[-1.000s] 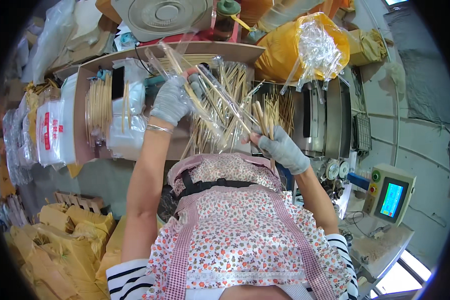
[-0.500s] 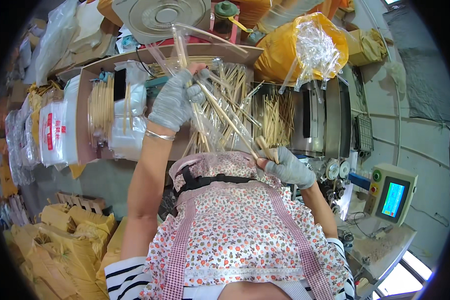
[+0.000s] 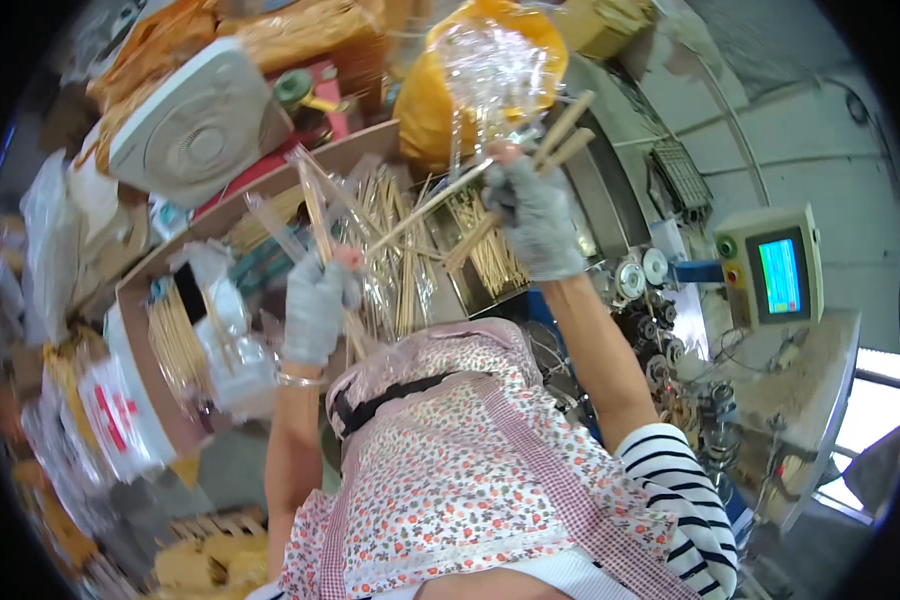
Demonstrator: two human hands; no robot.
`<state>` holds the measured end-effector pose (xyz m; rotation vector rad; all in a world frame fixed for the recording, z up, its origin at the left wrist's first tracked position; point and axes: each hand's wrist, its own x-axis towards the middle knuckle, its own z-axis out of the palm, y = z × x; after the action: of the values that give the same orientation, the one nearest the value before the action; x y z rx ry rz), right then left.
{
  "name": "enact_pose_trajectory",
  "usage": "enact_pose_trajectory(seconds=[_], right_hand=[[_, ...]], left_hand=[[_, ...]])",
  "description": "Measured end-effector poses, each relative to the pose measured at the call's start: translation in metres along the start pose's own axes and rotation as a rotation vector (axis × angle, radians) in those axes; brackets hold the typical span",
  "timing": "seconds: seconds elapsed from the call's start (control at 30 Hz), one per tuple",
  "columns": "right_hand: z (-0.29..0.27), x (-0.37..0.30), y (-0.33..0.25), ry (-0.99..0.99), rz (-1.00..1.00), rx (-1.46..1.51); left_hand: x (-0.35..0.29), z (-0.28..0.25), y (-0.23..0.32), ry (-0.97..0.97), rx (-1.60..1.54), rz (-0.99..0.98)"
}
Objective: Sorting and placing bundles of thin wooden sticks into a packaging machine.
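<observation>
My left hand (image 3: pixel 313 312), in a grey glove with bare fingertips, is closed around thin wooden sticks (image 3: pixel 316 215) in clear plastic sleeves, which point up and away from me. Farther right, my gloved right hand (image 3: pixel 536 222) grips a few thicker bare wooden sticks (image 3: pixel 565 135); their ends stick out on both sides of the fist. A long pale strip (image 3: pixel 425 208) slants from its fingertips down to the left; whether it is a stick or a sleeve is unclear. Under and between both hands lies a pile of plastic-wrapped sticks (image 3: pixel 402 290).
Loose sticks fill a metal tray (image 3: pixel 492 262) beneath my right hand. A yellow sack (image 3: pixel 420 115) of clear plastic stands behind. At left, a cardboard box (image 3: pixel 140 310) holds stick bundles and a black phone (image 3: pixel 187 290). Machine rollers (image 3: pixel 630 277) and a control panel (image 3: pixel 780 270) are at right.
My right hand has moved up and away from my apron toward the yellow sack, still with sticks. My left hand has come lower and nearer. The whole view has turned.
</observation>
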<state>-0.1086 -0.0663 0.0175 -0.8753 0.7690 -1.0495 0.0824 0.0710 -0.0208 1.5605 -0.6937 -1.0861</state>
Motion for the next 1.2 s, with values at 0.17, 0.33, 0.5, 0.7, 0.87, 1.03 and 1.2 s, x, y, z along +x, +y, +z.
enact_pose_trajectory(seconds=[0.17,0.33,0.5,0.7,0.87,1.03,1.2], right_hand=[[0.013,0.001,0.025,-0.054,-0.073,-0.195],[0.039,-0.045,0.051,-0.221,0.012,-0.264],[0.03,-0.018,0.018,-0.173,-0.041,-0.182],[0.02,0.015,0.009,-0.2,-0.153,-0.169],[-0.007,0.036,-0.003,0.16,-0.57,-0.363],[-0.076,0.053,-0.003,-0.052,0.134,0.177],[-0.042,0.007,0.076,-0.253,0.903,0.365]], left_hand=[[-0.019,0.027,0.012,-0.094,-0.35,-0.108],[-0.022,0.042,0.009,0.011,-0.36,-0.061],[-0.017,0.013,0.004,-0.215,-0.641,-0.25],[-0.018,0.015,0.01,-0.236,-0.602,-0.283],[-0.023,0.013,0.022,-0.107,-0.388,-0.252],[-0.017,-0.007,0.049,-0.21,-0.285,-0.116],[-0.014,-0.001,0.061,-0.265,-0.139,-0.052]])
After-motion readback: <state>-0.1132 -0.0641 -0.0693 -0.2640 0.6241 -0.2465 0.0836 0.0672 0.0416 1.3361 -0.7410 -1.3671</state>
